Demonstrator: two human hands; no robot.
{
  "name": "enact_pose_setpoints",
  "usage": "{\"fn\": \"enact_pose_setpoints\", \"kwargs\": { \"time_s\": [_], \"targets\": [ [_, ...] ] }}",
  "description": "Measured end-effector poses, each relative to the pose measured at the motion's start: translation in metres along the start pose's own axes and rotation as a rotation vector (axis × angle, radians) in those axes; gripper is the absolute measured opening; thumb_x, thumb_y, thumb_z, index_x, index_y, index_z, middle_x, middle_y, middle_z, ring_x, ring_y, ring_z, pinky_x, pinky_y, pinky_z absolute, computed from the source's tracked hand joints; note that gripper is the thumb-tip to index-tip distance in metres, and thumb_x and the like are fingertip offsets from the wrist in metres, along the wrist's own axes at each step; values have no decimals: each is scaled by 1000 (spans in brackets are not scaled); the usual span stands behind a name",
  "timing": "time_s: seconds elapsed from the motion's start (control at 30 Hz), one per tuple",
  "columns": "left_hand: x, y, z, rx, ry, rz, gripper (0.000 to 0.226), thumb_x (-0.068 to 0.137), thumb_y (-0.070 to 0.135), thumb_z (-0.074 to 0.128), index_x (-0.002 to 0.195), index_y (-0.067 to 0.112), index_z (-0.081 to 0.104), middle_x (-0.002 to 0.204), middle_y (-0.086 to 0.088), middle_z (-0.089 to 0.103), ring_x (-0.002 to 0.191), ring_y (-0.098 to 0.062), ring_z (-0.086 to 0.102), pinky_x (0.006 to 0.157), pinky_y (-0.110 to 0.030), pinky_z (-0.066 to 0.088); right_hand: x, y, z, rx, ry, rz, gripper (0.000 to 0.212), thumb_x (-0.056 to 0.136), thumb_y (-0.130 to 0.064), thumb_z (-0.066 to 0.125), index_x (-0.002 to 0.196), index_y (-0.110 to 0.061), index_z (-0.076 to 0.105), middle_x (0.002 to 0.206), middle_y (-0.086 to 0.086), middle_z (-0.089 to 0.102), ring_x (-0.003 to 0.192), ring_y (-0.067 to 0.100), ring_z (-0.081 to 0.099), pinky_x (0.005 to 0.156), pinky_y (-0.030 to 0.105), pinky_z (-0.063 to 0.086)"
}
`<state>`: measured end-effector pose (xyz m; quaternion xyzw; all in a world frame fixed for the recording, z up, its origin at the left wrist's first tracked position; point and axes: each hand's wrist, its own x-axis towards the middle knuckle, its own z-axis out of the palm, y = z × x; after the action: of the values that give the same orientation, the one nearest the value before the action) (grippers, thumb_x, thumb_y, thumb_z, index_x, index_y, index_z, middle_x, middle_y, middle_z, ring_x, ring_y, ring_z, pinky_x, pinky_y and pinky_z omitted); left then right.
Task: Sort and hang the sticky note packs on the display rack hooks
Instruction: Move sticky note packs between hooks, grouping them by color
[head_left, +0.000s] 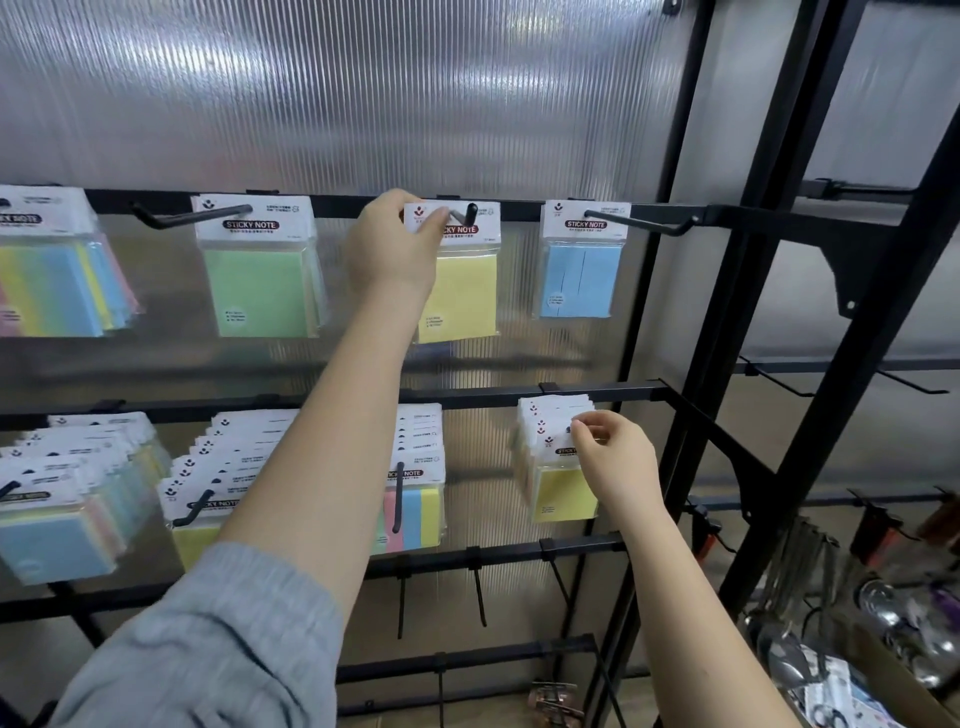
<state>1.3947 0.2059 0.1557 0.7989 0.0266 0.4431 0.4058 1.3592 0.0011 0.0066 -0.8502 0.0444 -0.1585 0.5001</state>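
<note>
the left hand (387, 244) pinches the white header card of a yellow sticky note pack (462, 280) at the upper-row hook (470, 214), between a green pack (257, 270) and a blue pack (579, 270). the right hand (615, 462) pinches the front card of a yellow pack stack (558, 483) on the lower rail.

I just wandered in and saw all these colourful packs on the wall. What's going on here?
A person is stocking a display rack with sticky note packs. The left hand pinches the header of a yellow pack at a hook on the upper rail, between a green pack and a blue pack already hanging. The right hand grips a bunch of yellow packs at the lower rail. More packs hang to the left.
</note>
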Motion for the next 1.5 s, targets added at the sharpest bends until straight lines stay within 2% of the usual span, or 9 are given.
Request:
{"fn": "enact_pose_setpoints", "kwargs": {
  "time_s": [0.17,0.4,0.63,0.8,0.9,1.03,1.17,1.33,1.5],
  "targets": [
    [15,-11,11,22,48,33,30,85,41,67,95,12,65,97,-3,65,87,-19,57,63,-26,35,6,-1,-1,0,6,-8,16,94,-22,50,101,-19,64,88,-9,62,75,-1,54,57,15,36],
    [26,-17,27,65,71,-40,31,84,39,68,101,15,60,109,-3,59,98,-24,55,76,-35,47,11,0,-1,3,8,-15,18,94,-21,50,103,-18,66,94,-6,65,77,3,56,58,15,38],
    [24,-19,30,13,105,-47,35,82,37,70,105,15,55,110,-2,55,99,-20,53,72,-27,38,15,0,-1,6,5,-14,18,93,-21,51,102,-18,66,95,-5,65,88,13,59,63,22,39],
    [11,-22,25,5,127,-70,39,85,31,66,115,12,49,110,-7,54,98,-25,54,82,-37,46,16,3,-4,15,33,-9,20,94,-20,50,106,-16,66,90,-7,61,76,4,54,58,12,35],
    [-7,-24,19,27,132,-136,32,89,28,57,117,14,47,111,-5,55,98,-22,54,75,-33,43,14,9,-4,32,73,6,24,94,-19,50,112,-15,65,98,-3,65,78,7,55,58,16,36],
    [-35,-31,11,89,64,-241,25,89,29,51,112,18,51,107,0,61,93,-22,58,69,-30,40,10,16,-6,59,97,21,31,93,-17,48,121,-13,62,106,-2,65,92,9,53,78,22,37],
    [-70,-37,6,96,8,-315,15,89,26,51,101,19,57,102,4,64,93,-19,58,67,-28,38,9,27,-7,109,80,69,37,92,-18,48,127,-13,59,117,0,65,103,14,56,85,25,40],
    [-104,-47,-4,97,-36,-410,11,88,23,50,94,20,59,92,7,60,85,-18,55,68,-28,41,0,34,-6,174,91,102,39,95,-18,50,133,-10,48,114,2,60,99,15,52,82,24,35],
    [-132,-61,-15,122,-26,-496,8,89,21,50,90,20,58,83,10,57,81,-15,54,65,-25,38,-4,43,1,215,127,167,25,92,-21,57,113,-8,52,100,2,56,86,16,49,66,23,34]
  ]
}}
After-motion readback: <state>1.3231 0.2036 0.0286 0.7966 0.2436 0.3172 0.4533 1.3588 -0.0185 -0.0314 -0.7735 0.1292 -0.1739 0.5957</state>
